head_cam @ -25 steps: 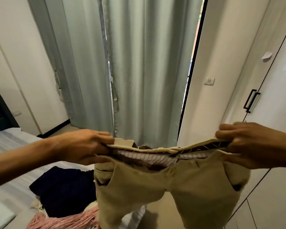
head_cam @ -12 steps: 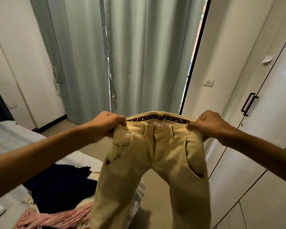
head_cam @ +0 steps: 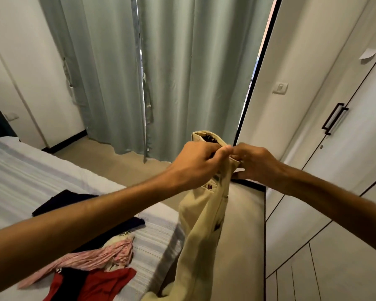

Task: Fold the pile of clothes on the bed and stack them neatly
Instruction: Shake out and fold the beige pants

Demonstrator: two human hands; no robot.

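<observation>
Both hands meet in mid-air over the floor just off the corner of the bed (head_cam: 26, 179), pinching together the two ends of the waistband of a pair of beige trousers (head_cam: 201, 224). The left hand (head_cam: 195, 164) is clenched on the waistband from the near side, knuckles up; the right hand (head_cam: 255, 161) grips the same band from the other side, its fingertips touching those of the left. The trousers hang folded lengthwise, legs together, in a soft matte cloth, with a dark patterned lining showing inside the band. On the pale striped bedcover lies a loose pile: a dark navy garment (head_cam: 59, 200), a crumpled pink striped piece (head_cam: 100, 257) and a red garment (head_cam: 104, 285), overlapping, unfolded. Grey-green curtains (head_cam: 182, 72) hang in long pleats behind, and smooth white wardrobe doors (head_cam: 345, 170) with a black handle stand to the right.
</observation>
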